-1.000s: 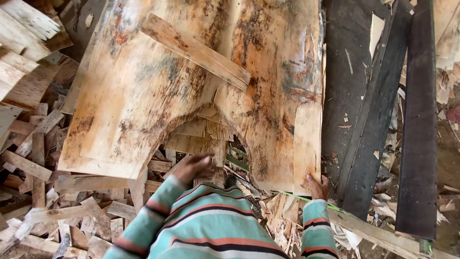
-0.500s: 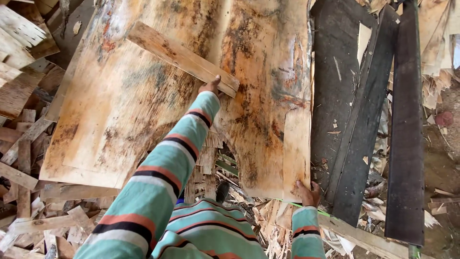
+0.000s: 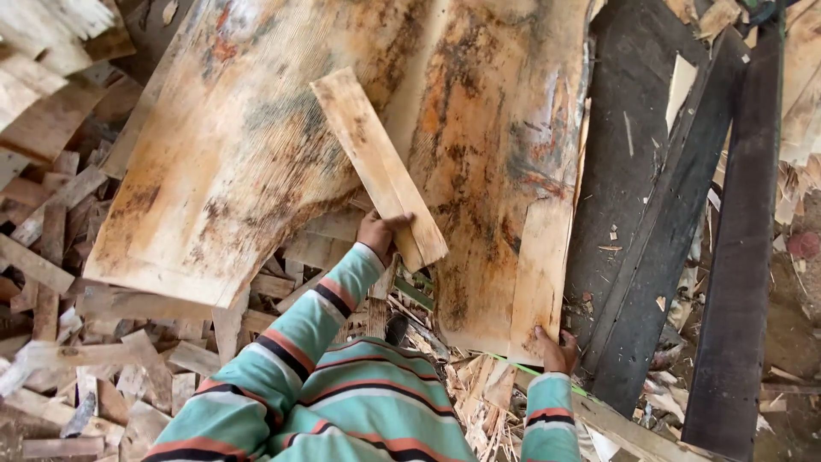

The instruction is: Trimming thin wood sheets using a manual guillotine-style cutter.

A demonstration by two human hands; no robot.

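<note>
A large stained sheet of thin wood veneer (image 3: 256, 162) lies spread in front of me over a heap of scraps. My left hand (image 3: 380, 233) grips the near end of a narrow pale wood strip (image 3: 376, 162) that rests slanted on the sheet. My right hand (image 3: 558, 351) holds the bottom edge of a torn flap of the veneer (image 3: 539, 274) at its right side. Both arms wear green sleeves with red and black stripes.
Dark, almost black planks (image 3: 650, 214) lean at the right, one long one (image 3: 740, 257) near the edge. Loose wood offcuts and splinters (image 3: 77, 342) cover the ground on the left and below. Pale broken boards (image 3: 34, 51) lie at the top left.
My left hand reached up to the strip on the sheet, took it and pulled it down towards me, turning it steeper. My right hand stayed on the sheet's lower right edge.
</note>
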